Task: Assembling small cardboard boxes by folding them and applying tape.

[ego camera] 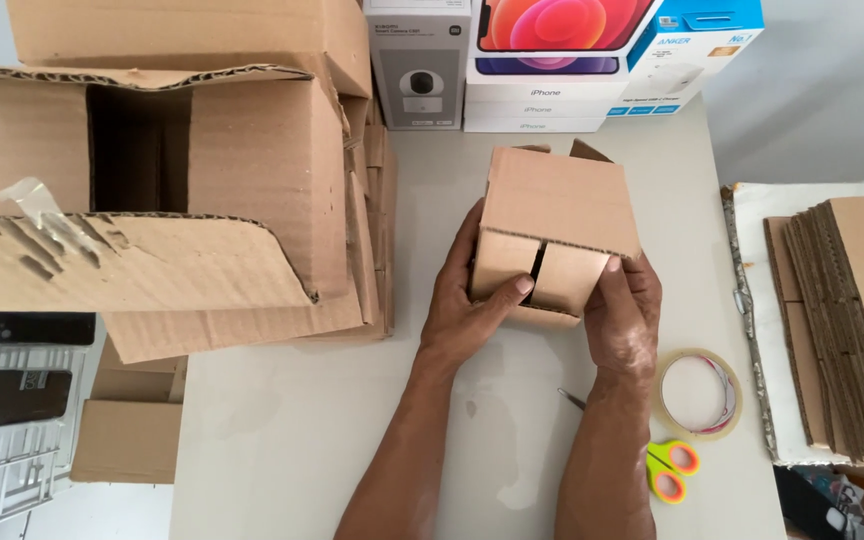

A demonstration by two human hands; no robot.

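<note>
Both hands, left and right, clamped the small cardboard box, folding flaps; taping judged next, tape roll near.

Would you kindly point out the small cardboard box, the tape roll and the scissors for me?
small cardboard box (562, 200), head view, on its top panel.
tape roll (664, 392), head view, on the left side of its ring.
scissors (674, 470), head view, on the orange and green handles.

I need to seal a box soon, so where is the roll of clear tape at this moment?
In the head view, the round roll of clear tape lies flat on the white table, right of the right hand and just above the orange-and-green scissors.
</note>
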